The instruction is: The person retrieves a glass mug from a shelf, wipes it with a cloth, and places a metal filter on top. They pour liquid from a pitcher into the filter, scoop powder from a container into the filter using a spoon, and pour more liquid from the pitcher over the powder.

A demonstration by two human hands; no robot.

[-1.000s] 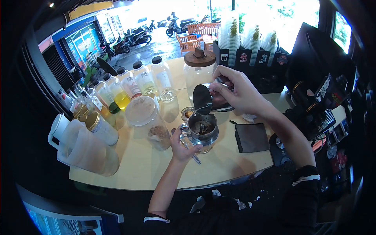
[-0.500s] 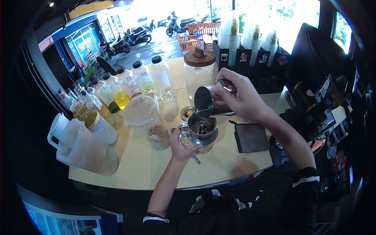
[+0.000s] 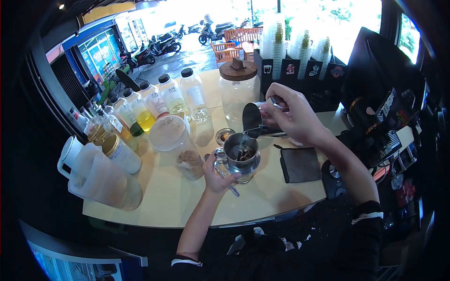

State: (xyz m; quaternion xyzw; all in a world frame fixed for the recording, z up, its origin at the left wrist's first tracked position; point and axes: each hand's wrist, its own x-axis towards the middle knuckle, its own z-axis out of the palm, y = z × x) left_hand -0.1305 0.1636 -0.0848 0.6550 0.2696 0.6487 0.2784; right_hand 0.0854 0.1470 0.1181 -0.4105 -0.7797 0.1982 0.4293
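Observation:
My right hand (image 3: 293,110) grips the handle of a steel milk pitcher (image 3: 253,119), tilted with its mouth facing down and left. From its lip a thin clear stream falls into a metal phin coffee dripper (image 3: 240,161), where dark wet grounds show. The dripper sits on a small glass (image 3: 244,179). My left hand (image 3: 218,178) is closed around the glass's left and near side, thumb in front below the dripper's rim; its other fingertips are partly hidden. A spoon handle (image 3: 234,190) pokes out beneath that hand. Behind the dripper lies a small round metal lid (image 3: 225,136).
Left of my hands stand a clear tub of brown powder (image 3: 176,145), a large plastic jug (image 3: 110,180) and several syrup bottles (image 3: 145,117). A wooden-lidded jar (image 3: 234,98) is behind the pitcher. A folded dark cloth (image 3: 302,165) lies right; stacked cups (image 3: 274,47) stand at the back.
The pitcher and my right hand have shifted slightly right, and the pitcher's mouth has changed tilt. The stream now shows clearly going into the dripper. My left hand has stayed put.

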